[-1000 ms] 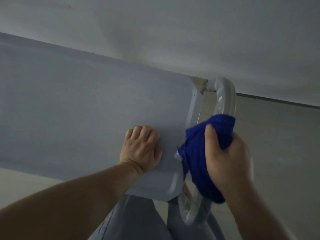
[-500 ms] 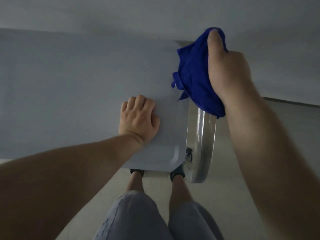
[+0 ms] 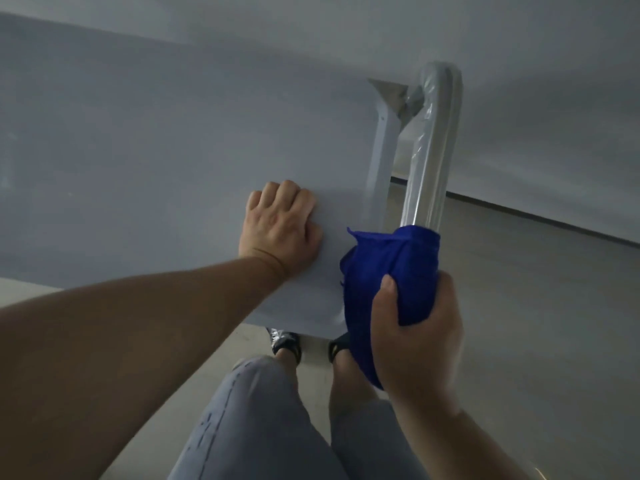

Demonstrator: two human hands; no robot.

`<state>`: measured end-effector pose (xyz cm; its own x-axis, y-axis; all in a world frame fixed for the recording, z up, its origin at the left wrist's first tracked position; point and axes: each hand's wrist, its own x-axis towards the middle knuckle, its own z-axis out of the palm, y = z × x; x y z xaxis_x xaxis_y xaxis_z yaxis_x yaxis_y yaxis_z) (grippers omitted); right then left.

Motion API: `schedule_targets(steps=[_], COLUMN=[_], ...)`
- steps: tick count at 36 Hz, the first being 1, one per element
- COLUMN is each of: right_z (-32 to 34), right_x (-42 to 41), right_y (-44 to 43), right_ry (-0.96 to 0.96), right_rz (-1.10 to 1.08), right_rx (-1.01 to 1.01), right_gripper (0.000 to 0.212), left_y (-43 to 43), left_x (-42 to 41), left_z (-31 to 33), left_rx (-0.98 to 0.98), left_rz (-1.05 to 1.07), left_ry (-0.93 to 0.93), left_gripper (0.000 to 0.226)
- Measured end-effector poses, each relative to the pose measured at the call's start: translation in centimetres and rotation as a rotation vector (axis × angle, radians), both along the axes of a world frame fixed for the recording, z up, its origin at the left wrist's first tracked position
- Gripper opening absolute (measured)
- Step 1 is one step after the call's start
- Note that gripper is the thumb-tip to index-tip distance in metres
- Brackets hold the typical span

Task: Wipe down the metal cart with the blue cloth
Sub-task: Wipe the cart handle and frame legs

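Resting the left hand (image 3: 280,230) on the flat top of the metal cart (image 3: 138,150), fingers curled under into a fist, holding nothing. Further right, bunching the blue cloth (image 3: 391,271) around the near end of the shiny tube handle (image 3: 429,161), gripping it tight with the right hand (image 3: 415,334), thumb on top, fingers wrapped round behind.

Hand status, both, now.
Left hand: fingers curled, holding nothing, resting on the cart top.
Right hand: grips the blue cloth around the cart handle.
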<state>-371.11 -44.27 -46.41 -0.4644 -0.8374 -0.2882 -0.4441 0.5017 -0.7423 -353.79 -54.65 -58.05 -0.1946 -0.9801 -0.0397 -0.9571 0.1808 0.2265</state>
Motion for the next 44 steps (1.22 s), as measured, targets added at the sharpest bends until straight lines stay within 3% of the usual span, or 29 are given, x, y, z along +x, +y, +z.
schedule_targets(steps=[16, 21, 27, 30, 34, 40, 44], right_z=[-0.3, -0.5, -0.7, -1.1, -1.3, -2.1, -2.6], right_x=[0.4, 0.4, 0.2, 0.0, 0.0, -0.7, -1.3], right_y=[-1.1, -1.0, -1.0, -0.9, -1.0, -1.5, -1.6], right_ry=[0.085, 0.086, 0.069, 0.062, -0.009, -0.164, -0.232], right_rz=[-0.056, -0.062, -0.032, -0.033, -0.027, 0.058, 0.112], right_rx=[-0.076, -0.123, -0.116, -0.114, -0.109, -0.134, -0.203], right_gripper=[0.010, 0.022, 0.010, 0.015, 0.029, 0.015, 0.022], left_y=[-1.0, -1.0, -1.1, -1.2, -1.1, -1.1, -0.9], left_x=[0.2, 0.2, 0.2, 0.2, 0.2, -0.2, -0.5], left_z=[-0.6, -0.6, -0.4, -0.3, -0.5, -0.7, -0.9], left_rx=[-0.007, -0.038, -0.039, -0.029, -0.038, -0.049, -0.083], left_rz=[-0.032, -0.034, -0.027, -0.029, -0.014, 0.023, 0.035], left_ry=[0.016, 0.046, 0.068, 0.061, 0.046, -0.013, -0.044], left_gripper=[0.019, 0.020, 0.020, 0.020, 0.019, 0.026, 0.026])
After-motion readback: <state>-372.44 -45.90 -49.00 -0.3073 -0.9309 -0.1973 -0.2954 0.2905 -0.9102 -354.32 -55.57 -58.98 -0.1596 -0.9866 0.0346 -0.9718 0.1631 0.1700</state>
